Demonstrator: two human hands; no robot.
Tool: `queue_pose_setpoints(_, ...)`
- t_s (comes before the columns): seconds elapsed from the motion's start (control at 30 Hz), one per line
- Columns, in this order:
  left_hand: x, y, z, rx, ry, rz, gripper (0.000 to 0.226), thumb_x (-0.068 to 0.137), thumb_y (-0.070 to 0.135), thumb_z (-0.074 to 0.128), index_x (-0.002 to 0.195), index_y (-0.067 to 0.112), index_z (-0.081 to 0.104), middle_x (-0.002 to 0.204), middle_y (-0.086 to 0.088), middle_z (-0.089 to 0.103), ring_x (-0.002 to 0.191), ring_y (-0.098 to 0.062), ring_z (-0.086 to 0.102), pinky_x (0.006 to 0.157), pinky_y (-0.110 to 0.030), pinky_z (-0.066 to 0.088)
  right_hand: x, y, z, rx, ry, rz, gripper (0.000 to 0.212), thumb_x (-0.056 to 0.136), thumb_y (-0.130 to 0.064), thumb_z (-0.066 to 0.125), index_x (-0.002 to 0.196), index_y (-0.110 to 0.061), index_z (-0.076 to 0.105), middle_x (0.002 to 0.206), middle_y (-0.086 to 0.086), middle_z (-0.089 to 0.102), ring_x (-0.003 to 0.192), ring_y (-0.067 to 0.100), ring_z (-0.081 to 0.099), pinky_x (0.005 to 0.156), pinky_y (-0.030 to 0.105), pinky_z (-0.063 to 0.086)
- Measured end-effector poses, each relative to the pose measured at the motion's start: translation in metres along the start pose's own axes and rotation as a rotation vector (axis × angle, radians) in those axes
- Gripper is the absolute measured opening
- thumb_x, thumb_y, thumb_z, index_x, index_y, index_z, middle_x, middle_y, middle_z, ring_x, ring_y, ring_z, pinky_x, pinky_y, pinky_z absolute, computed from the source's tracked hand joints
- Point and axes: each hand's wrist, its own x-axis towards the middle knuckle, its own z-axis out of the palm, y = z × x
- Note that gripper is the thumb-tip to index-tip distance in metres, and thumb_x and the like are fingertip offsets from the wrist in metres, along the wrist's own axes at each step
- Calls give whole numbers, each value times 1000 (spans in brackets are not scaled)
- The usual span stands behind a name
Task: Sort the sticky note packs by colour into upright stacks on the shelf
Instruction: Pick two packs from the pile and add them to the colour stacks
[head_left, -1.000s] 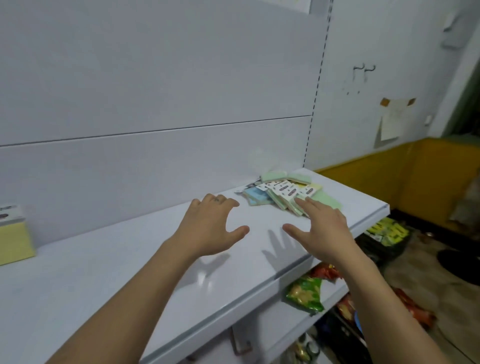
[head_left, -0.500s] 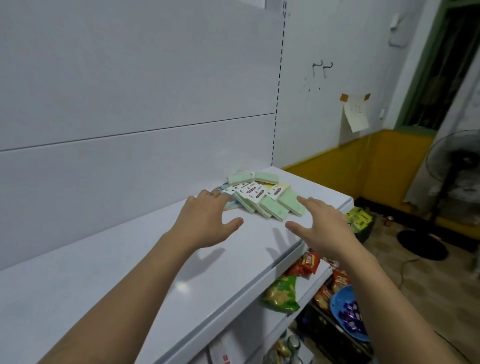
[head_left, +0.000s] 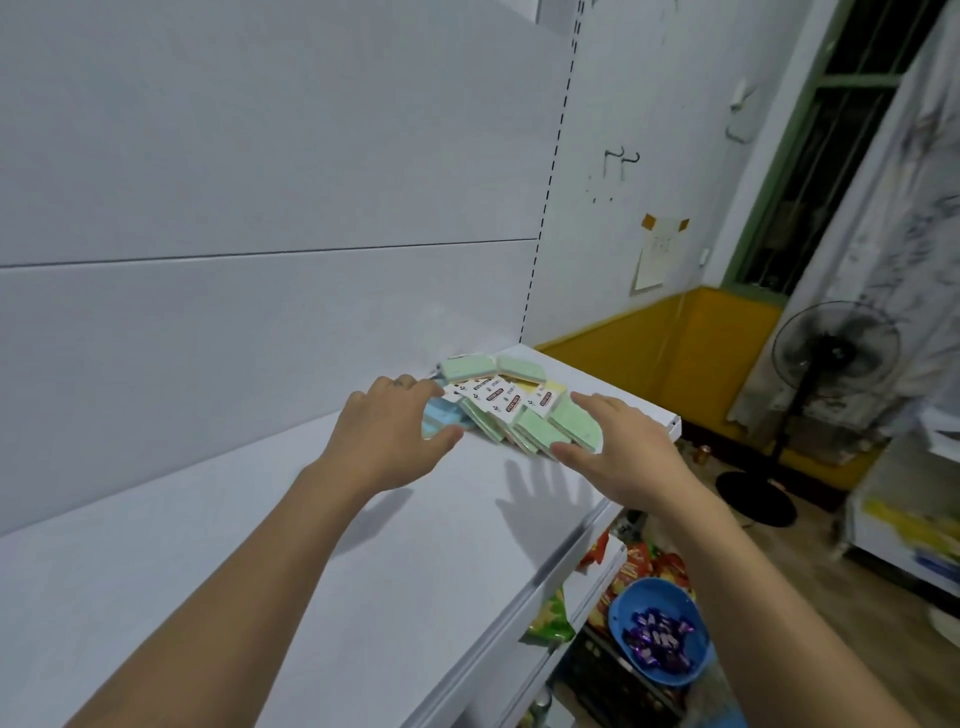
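Head view: sticky note packs (head_left: 511, 410) heaped flat at far right end of white shelf (head_left: 260, 571), mostly green, some blue. Left hand (head_left: 389, 441) fingers spread, over blue packs. Right hand (head_left: 618, 452) fingers apart, thumb beside green packs, gripping nothing.

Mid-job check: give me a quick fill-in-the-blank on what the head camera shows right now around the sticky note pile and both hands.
1. The pile of sticky note packs lies on the white ____.
2. Under the left hand, the pack that shows is ____ in colour.
3. The right hand is open, and its thumb reaches packs that are ____.
4. Below the shelf, the blue bowl holds wrapped ____.

Missing words: shelf; blue; green; sweets
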Motion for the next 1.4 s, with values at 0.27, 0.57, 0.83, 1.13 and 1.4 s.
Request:
queue_pose_setpoints(0.27, 34, -2, 14, -3, -25, -66, 50, 88, 57, 46, 131, 31, 46, 131, 4, 51, 120, -19, 44, 95, -36, 37, 46, 14, 13, 62, -37, -30, 70, 89, -58, 52, 148, -31, 29, 154, -5, 32, 140, 19, 31, 114, 45, 28)
queue_pose_setpoints(0.57, 105, 15, 42, 7, -141, -264, 47, 88, 55, 50, 128, 32, 49, 130, 4, 53, 119, -19, 49, 91, -35, 40, 149, 56, 31, 171, -82, -140, 67, 88, -55, 55, 146, -29, 35, 152, -6, 36, 140, 16, 32, 112, 43, 29)
queue_pose_setpoints(0.83, 171, 31, 73, 32, -180, -538, 56, 86, 61, 48, 129, 25, 48, 127, 3, 56, 116, -21, 52, 82, -32, 38, 229, 77, 40, 179, -226, -241, 64, 87, -51, 60, 143, -26, 41, 146, -3, 45, 131, 18, 44, 104, 35, 38)
queue_pose_setpoints(1.13, 197, 38, 90, 0, -192, -717, 60, 76, 65, 54, 119, 23, 50, 101, 3, 64, 97, -21, 61, 75, -31, 45, 275, 70, 65, 186, -343, -262, 74, 80, -57, 64, 143, -27, 38, 143, -2, 49, 127, 21, 48, 106, 42, 39)
queue_pose_setpoints(1.4, 202, 42, 89, -195, -60, -700, 79, 67, 44, 79, 131, 19, 42, 123, -3, 55, 106, -21, 56, 83, -32, 47, 284, 72, 72, 159, -318, -232, 85, 70, -62, 72, 139, -23, 42, 138, 1, 52, 124, 24, 49, 101, 41, 41)
